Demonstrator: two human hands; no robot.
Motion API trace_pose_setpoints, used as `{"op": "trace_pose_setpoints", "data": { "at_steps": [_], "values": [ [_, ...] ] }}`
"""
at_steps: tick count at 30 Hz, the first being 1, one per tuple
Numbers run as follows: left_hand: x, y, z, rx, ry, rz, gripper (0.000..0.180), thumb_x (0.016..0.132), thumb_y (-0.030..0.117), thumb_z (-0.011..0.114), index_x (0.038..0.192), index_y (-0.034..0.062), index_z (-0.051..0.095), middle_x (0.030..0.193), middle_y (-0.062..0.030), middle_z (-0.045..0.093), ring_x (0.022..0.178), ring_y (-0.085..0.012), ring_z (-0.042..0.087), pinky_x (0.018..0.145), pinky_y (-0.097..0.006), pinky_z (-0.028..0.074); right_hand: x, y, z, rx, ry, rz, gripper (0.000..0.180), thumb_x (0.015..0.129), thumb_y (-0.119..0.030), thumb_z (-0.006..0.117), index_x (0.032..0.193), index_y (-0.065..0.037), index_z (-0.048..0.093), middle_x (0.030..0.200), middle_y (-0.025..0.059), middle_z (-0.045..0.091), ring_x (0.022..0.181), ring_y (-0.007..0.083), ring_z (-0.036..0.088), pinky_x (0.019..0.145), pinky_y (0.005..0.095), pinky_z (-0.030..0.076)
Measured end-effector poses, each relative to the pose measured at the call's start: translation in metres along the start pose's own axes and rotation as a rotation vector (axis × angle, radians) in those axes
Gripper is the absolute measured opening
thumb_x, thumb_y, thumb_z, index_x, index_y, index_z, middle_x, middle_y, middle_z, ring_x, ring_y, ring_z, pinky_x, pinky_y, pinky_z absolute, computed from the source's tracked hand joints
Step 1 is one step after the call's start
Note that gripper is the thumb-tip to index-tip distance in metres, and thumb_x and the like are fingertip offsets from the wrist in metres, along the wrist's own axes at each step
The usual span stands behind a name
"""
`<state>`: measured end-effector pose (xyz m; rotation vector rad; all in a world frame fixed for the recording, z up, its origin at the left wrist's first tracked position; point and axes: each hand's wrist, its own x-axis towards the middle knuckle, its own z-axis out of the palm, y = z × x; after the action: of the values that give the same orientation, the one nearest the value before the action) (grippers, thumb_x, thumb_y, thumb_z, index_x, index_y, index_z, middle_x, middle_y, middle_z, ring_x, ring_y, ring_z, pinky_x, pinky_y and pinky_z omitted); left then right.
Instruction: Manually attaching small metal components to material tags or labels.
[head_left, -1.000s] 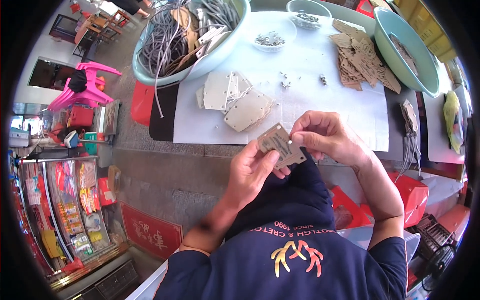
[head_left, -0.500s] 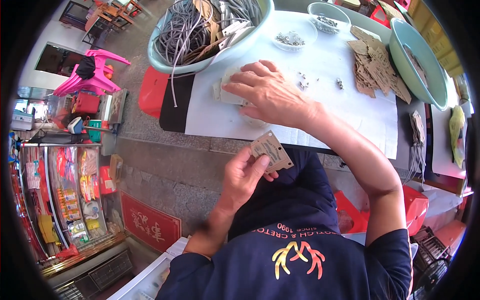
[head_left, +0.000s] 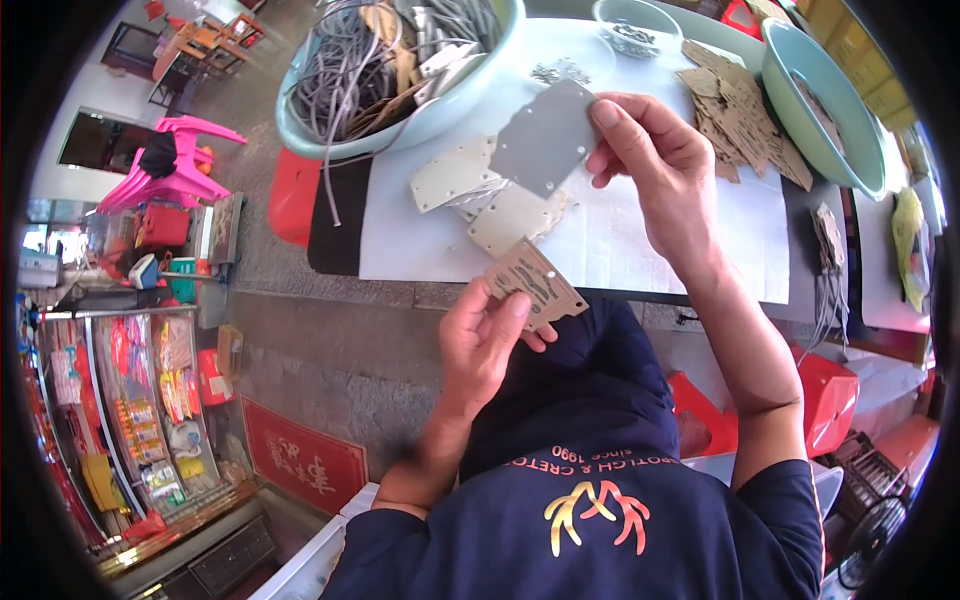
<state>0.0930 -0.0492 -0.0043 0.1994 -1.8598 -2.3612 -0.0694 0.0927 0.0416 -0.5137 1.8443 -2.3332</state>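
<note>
My left hand pinches a brown printed board between thumb and fingers, just off the table's near edge. Above the table, my right hand grips a flat grey plate by its right corner; small holes run along the plate's edges. Beneath and left of that plate lies a loose pile of cream-coloured plates with holes. The grey plate partly covers the pile and a clear dish of small metal parts.
A pale blue basin of grey cables and plates stands at the back left. A clear bowl holds small metal parts. Brown boards are heaped at the right beside a green basin. White sheeting covers the table.
My right hand has picked up the grey plate from the pile and moved right and up with it. My left hand keeps hold of the brown board, nearly still.
</note>
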Motion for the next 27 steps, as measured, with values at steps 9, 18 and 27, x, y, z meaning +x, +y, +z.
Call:
{"op": "trace_pose_setpoints", "data": {
  "at_steps": [9, 18, 27],
  "values": [
    [0.031, 0.011, 0.040, -0.124, 0.068, 0.085, 0.021, 0.098, 0.012, 0.052, 0.112, -0.0036, 0.053, 0.092, -0.0138, 0.067, 0.067, -0.0168, 0.066, 0.055, -0.025, 0.055, -0.053, -0.004, -0.041, 0.392, 0.077, 0.476, 0.015, 0.090, -0.018, 0.067, 0.089, -0.004, 0.061, 0.077, 0.0047, 0.065, 0.070, 0.0110, 0.066, 0.062, 0.0213, 0.054],
    [0.043, 0.014, 0.059, -0.169, 0.047, -0.057, 0.025, 0.101, 0.020, 0.047, 0.107, -0.0037, 0.055, 0.089, -0.0152, 0.068, 0.067, -0.0213, 0.069, 0.058, -0.028, 0.058, -0.081, -0.001, -0.052, 0.527, 0.079, 0.598, 0.014, 0.089, -0.019, 0.068, 0.090, -0.006, 0.064, 0.072, -0.0007, 0.061, 0.061, 0.0042, 0.056, 0.054, 0.0174, 0.045],
    [0.045, 0.009, 0.060, -0.133, -0.005, -0.065, 0.028, 0.102, 0.022, 0.046, 0.107, -0.0038, 0.056, 0.089, -0.0150, 0.068, 0.067, -0.0210, 0.069, 0.056, -0.027, 0.057, -0.080, 0.004, -0.061, 0.428, 0.179, 0.500, 0.015, 0.092, -0.022, 0.066, 0.092, -0.006, 0.065, 0.077, -0.0012, 0.062, 0.059, 0.0035, 0.053, 0.054, 0.0179, 0.044]
  ]
}}
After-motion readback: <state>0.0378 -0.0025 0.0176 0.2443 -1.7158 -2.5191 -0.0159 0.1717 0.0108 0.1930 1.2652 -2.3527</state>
